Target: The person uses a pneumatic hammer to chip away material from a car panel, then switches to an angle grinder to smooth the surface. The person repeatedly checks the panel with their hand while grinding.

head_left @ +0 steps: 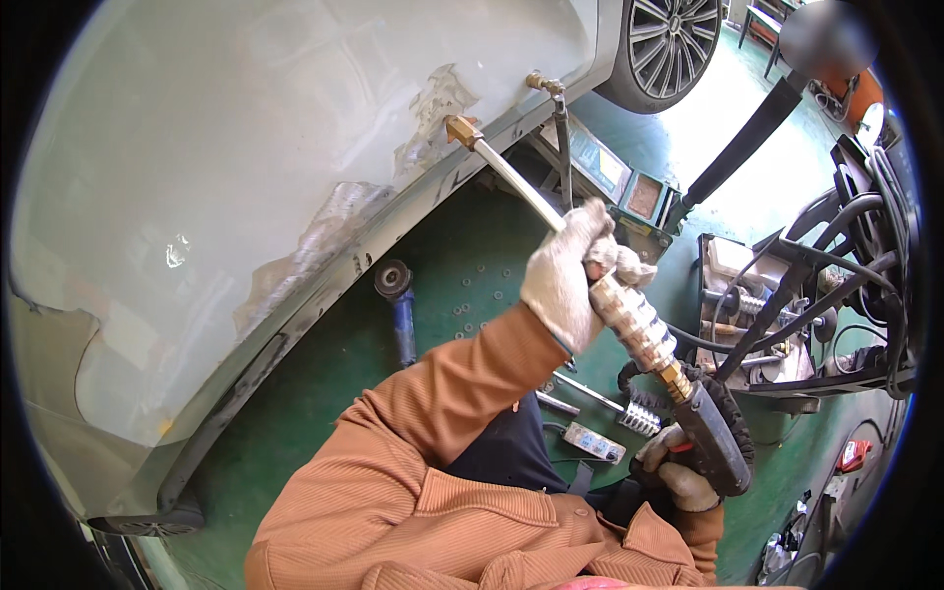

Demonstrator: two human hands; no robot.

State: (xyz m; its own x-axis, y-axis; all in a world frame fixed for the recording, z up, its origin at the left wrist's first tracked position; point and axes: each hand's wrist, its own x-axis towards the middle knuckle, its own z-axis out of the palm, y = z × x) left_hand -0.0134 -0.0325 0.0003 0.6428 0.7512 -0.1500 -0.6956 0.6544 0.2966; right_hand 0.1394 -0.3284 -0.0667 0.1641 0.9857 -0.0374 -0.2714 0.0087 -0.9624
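A slide hammer dent puller (506, 180) runs slantwise from the car's door panel to my right side. Its brass tip (463, 130) is at a bare, sanded patch (433, 108) on the panel; whether it is fastened there I cannot tell. My gloved left hand (570, 280) is closed around the tool, where the pale rod meets the ribbed metal sliding weight (634, 320). Lower right, my gloved right hand (678, 469) is closed on the black rear handle (713, 438), its fingers partly hidden. A brass clamp (546, 85) with a cable is at the panel's lower edge.
On the green floor lie a blue angle grinder (398, 305), scattered washers (462, 311), a power strip (594, 442) and another slide hammer (637, 417). A green case (644, 197) stands beyond. Right, a tool cart (757, 305) carries thick black cables (855, 236).
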